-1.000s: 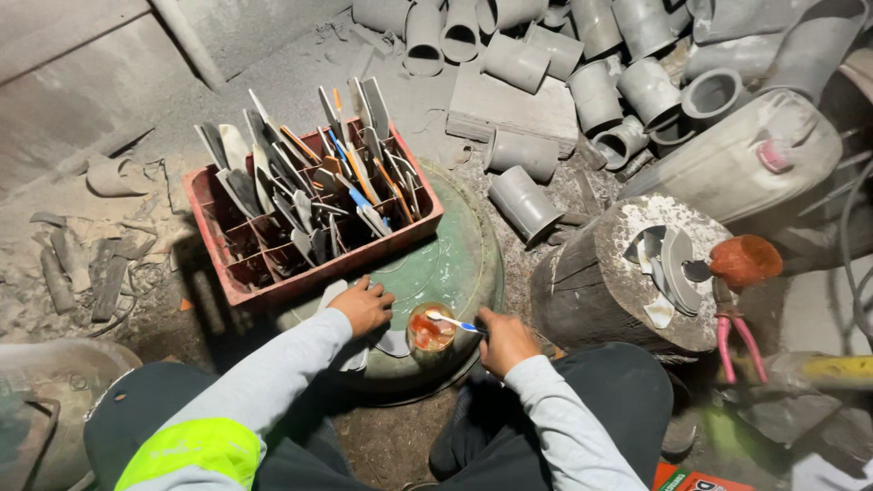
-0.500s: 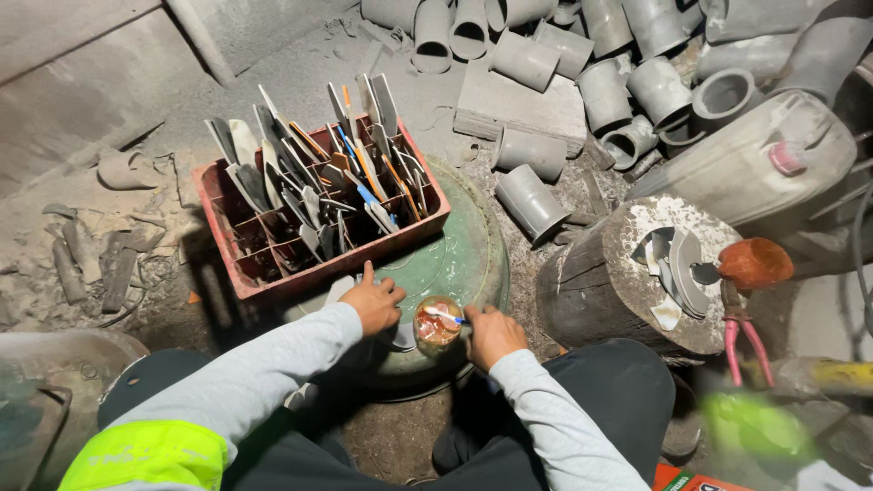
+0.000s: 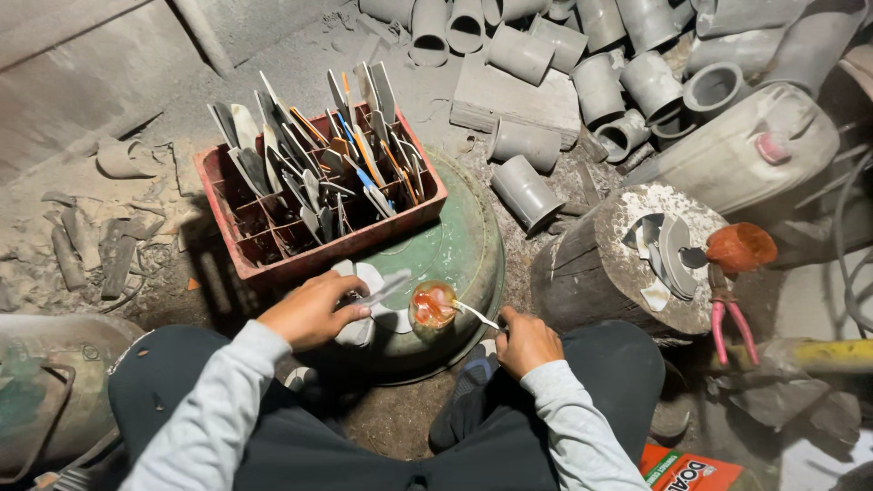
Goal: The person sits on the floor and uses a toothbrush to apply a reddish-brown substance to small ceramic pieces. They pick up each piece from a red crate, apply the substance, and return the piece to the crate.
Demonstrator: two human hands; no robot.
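My left hand [image 3: 309,310] grips a thin grey metal blade [image 3: 386,289] over the rim of a green metal basin [image 3: 459,250]. A small round cup of red-orange paste [image 3: 432,305] sits on the basin between my hands. My right hand [image 3: 527,341] holds a thin stick [image 3: 473,314] whose tip dips into that paste. Just beyond my left hand stands a red compartment crate [image 3: 264,264] packed with several upright grey blades and coloured tools.
A log stump [image 3: 591,273] to the right carries grey curved pieces and an orange lump [image 3: 741,247]; pink-handled pliers [image 3: 727,318] lean on it. Several grey pipe sections [image 3: 523,189] lie behind, with a white jerrycan [image 3: 741,150]. A rusty green vessel [image 3: 45,382] sits at the left.
My left hand has picked up a grey blade and drawn back from the cup. The right hand has slid right and down, still holding the stick in the paste.
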